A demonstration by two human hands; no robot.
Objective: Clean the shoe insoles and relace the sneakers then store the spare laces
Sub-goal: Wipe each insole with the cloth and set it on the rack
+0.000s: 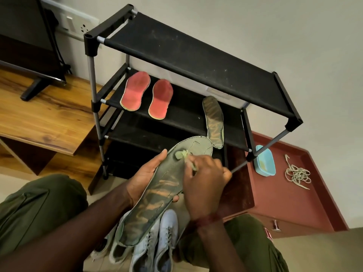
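My left hand (146, 180) grips a grey-green patterned insole (155, 195) from underneath, thumb at its far edge. My right hand (204, 179) pinches a small pale green cloth (183, 155) against the insole's upper end. A matching insole (214, 122) lies on the rack's middle shelf. Two red insoles (147, 96) lie side by side further left on that shelf. Pale sneakers (155, 246) stand on the floor between my knees. A tangle of beige laces (297, 174) lies on the red-brown cabinet top.
The black shoe rack (188, 55) stands against the wall straight ahead. A light blue tub (265, 162) sits on the red-brown cabinet (290, 209) to the right. A wooden TV unit (45, 118) with a screen stands to the left.
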